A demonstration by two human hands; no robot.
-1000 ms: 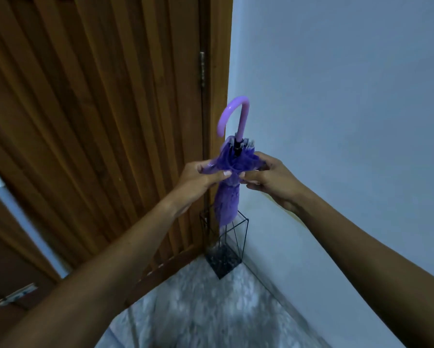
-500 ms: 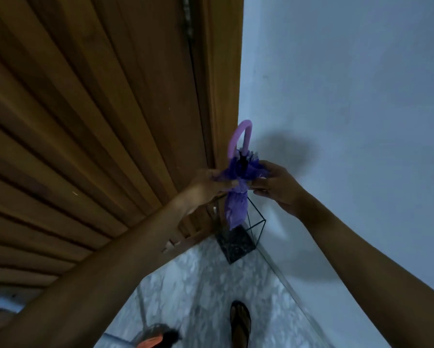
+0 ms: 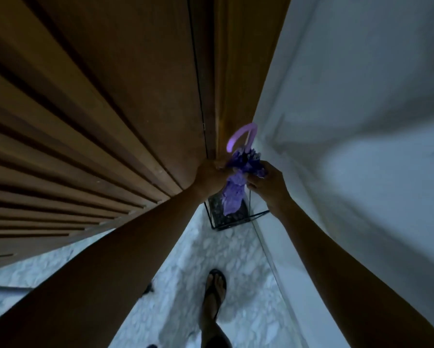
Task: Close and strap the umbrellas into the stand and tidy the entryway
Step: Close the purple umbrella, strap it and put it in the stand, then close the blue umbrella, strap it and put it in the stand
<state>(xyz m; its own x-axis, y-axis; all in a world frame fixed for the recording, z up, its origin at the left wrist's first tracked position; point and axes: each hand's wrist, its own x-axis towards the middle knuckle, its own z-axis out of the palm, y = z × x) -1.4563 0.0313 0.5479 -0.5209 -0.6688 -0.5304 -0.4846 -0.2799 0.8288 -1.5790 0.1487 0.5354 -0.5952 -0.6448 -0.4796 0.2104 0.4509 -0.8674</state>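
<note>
From my remote seat I count one purple umbrella (image 3: 236,189), and its lower end sits down inside the one black wire stand (image 3: 231,224), tucked into the corner where the wooden door (image 3: 110,126) meets the pale wall (image 3: 361,109). Its hooked handle (image 3: 239,136) points up. Both hands are close together at the bunched top of the canopy. The left hand (image 3: 211,175) is curled round the fabric from the door side, and the right hand (image 3: 270,183) pinches the folds from the wall side. The picture is dim and soft there, so I cannot make out a strap or say whether it is fastened. My main worry is the fabric: if either pinch slackens before the strap is wrapped and fixed, I judge the folds would spring loose and the wrapping would have to start over. The stand looks like a light open frame, so a sideways tug on the canopy could tilt it or drag it across the marbled floor (image 3: 198,259). It also stands just beside the door, so a swinging door might knock it. Besides that I count two hands, one door and one sandalled foot (image 3: 214,295) well short of the stand. I see no second umbrella in view.
</note>
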